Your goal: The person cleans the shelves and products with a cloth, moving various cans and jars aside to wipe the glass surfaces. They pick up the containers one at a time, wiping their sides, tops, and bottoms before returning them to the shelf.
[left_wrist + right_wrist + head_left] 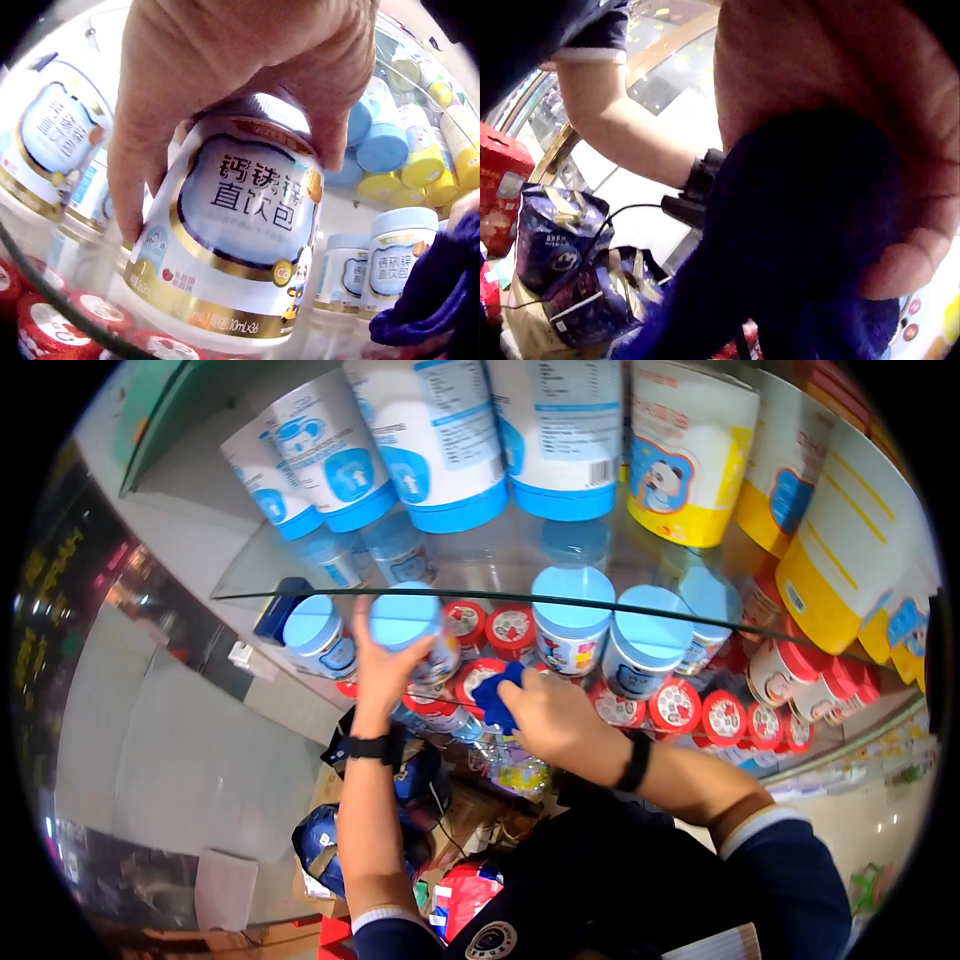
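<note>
My left hand grips a white plastic jar with a light blue lid. In the left wrist view its thumb and fingers reach down both sides of the jar, whose label has Chinese characters and a small panda. The jar stands close over the red-lidded tubs. My right hand holds a crumpled dark blue cloth just in front of the shelf, to the right of that jar. Bunched in the palm, the cloth fills much of the right wrist view.
More blue-lidded jars stand on both sides. A glass shelf edge crosses above them, with large white-and-blue canisters and yellow-and-white ones on that shelf. Dark blue bags and a red box sit below.
</note>
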A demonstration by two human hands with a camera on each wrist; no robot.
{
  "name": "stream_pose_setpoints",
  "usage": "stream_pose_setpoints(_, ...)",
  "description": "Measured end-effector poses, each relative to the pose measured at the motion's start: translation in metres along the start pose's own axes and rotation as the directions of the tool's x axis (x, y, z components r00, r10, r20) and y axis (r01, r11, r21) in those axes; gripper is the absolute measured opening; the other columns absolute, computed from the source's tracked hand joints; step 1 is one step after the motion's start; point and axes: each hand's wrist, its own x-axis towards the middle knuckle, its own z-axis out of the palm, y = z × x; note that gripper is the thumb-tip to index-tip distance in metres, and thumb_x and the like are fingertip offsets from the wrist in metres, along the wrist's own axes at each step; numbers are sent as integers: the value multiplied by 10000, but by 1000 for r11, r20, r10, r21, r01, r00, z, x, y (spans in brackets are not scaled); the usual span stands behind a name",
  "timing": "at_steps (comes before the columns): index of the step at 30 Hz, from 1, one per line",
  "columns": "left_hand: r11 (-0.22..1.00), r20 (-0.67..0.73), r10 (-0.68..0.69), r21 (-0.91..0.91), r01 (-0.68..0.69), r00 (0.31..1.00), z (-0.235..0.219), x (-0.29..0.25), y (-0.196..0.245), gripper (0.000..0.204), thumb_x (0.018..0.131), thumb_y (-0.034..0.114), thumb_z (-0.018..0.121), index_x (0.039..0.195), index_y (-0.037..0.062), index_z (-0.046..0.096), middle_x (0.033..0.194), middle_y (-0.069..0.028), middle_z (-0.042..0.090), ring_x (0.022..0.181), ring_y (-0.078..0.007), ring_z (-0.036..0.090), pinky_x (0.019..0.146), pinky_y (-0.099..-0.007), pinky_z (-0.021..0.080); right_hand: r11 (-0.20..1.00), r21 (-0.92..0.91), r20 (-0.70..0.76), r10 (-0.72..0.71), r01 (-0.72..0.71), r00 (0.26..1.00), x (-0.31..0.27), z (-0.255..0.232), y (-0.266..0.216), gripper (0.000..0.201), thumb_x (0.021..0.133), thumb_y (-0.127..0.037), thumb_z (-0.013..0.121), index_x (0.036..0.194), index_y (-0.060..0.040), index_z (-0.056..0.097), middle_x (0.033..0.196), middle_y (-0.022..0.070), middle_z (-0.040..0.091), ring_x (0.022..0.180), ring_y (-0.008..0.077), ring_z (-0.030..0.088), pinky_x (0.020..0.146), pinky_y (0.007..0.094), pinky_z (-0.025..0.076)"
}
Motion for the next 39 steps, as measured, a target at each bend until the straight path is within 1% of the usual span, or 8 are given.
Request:
stream_pose_setpoints(4,992,121,37,-124,-22,992,44,23,-16,1113,638,178,875,1465,-38,162,1324,-192,473,1178,-261,539,997,-362,451,999,8,-40,-33,33,999,-23,-31,-14,494,697,-169,761,1131,-65,548,921,145,541,875,332,606,669,421,508)
stream_pose_setpoints(8,958,100,131,244,-152,986,82,38,-10,1213,634,191,874,1472,-102,46,1453,-250,333,1347,-326,375,1102,-381,337,996,85,-56,-7,12,998,-28,-25,-10,510,708,-199,761,1153,-64,551,947,132,585,844,325,627,675,415,515)
stream_pose_setpoints(13,957,379,100,-291,16,920,72,71,-13,1144,657,183,841,1514,0,104,1488,-235,304,1389,-325,315,1136,-380,280,984,163,-24,75,-71,997,-29,-25,-2,520,741,-233,754,1188,-53,557,1013,153,611,848,358,638,704,425,528)
stream_pose_setpoints(17,980,-320,126,-107,-167,939,38,133,-74,795,621,242,828,1208,-117,431,1093,-234,592,998,-339,598,900,-403,485,975,211,-49,79,-67,996,-30,-23,11,535,784,-297,720,1239,-79,540,1036,155,616,857,359,649,710,437,537)
stream_pose_setpoints(24,734,-111,362,646,-209,926,24,211,-182,752,632,391,826,1173,11,467,1020,-268,639,942,-446,621,771,-486,519,976,202,-32,85,-77,996,-30,-30,14,536,790,-304,725,1241,-82,541,1043,145,617,885,340,648,702,428,538)
stream_pose_setpoints(31,729,-223,318,679,-88,922,38,203,-180,441,684,327,739,903,-21,579,849,-239,664,783,-466,631,705,-511,514,961,223,29,161,-164,986,-33,-35,15,538,789,-315,732,1240,-97,537,1016,138,613,893,334,646,692,429,534)
stream_pose_setpoints(35,723,-202,495,636,-271,845,38,215,-213,400,689,243,719,925,-40,564,839,-270,636,796,-475,606,711,-517,491,959,231,32,159,-162,987,-33,-32,16,537,787,-314,731,1238,-101,531,999,135,612,890,328,645,678,430,531)
stream_pose_setpoints(39,829,-320,487,461,-315,813,44,186,-148,559,671,209,743,1090,-65,494,938,-300,612,857,-485,591,774,-496,485,951,265,36,156,-160,987,-35,-30,19,537,797,-316,726,1244,-95,527,1014,135,614,897,338,642,695,430,531)
